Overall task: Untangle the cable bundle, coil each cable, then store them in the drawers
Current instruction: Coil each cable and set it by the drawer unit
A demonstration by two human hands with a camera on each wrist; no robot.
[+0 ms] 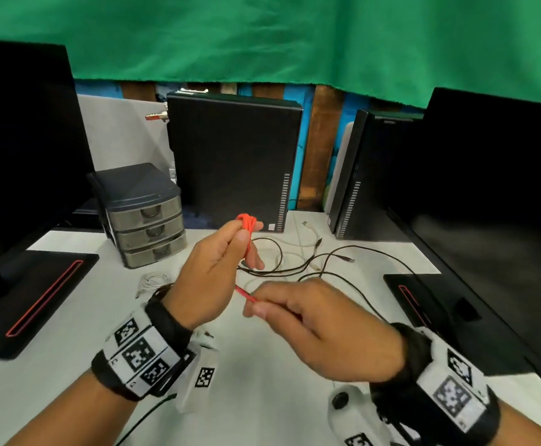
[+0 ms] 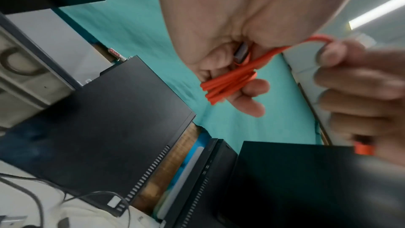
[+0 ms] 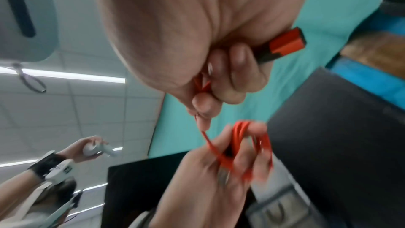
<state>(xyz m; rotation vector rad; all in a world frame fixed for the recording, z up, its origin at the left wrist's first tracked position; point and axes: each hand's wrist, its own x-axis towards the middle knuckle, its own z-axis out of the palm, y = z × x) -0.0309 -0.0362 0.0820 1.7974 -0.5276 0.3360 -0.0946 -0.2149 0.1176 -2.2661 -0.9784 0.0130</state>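
- Drawer unit stands on the counter at back left, beside a computer tower.
- Loose cables lie before the tower.
- A coiled cable, seemingly, lies before the drawers.

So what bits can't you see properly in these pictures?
- Inside the drawers: head view, the fronts are shut and cloudy.
- End of the orange cable in the right hand: head view, fingers cover it.
- Loop count in the left hand: right wrist view, blurred by motion.
- White cable plug type: head view, too small.
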